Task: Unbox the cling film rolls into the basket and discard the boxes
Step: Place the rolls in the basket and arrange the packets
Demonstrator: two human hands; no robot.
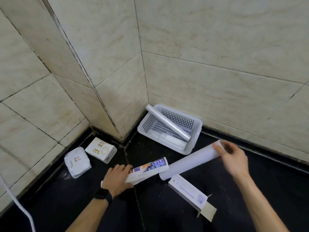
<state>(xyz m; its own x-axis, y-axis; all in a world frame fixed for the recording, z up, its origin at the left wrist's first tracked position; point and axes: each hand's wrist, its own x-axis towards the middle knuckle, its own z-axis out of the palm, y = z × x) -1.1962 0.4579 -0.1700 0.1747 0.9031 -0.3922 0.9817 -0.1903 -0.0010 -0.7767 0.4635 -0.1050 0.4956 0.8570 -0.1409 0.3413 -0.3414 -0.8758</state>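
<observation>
My left hand (pixel 117 177) grips the near end of a printed cling film box (pixel 148 169) lying on the dark counter. A white cling film roll (pixel 190 160) sticks out of the box's open end toward the right, and my right hand (pixel 234 158) holds its far end. The white perforated basket (pixel 195 141) stands tilted in the corner with one roll (pixel 168 123) lying across it and more white rolls at its bottom. An opened white box (pixel 189 192) with its flap out lies on the counter in front of my right arm.
Two white wrapped packs (pixel 77 162) (pixel 101 149) sit at the left by the tiled wall. A white cable (pixel 18 205) runs down the lower left. Tiled walls close in the counter on the left and behind.
</observation>
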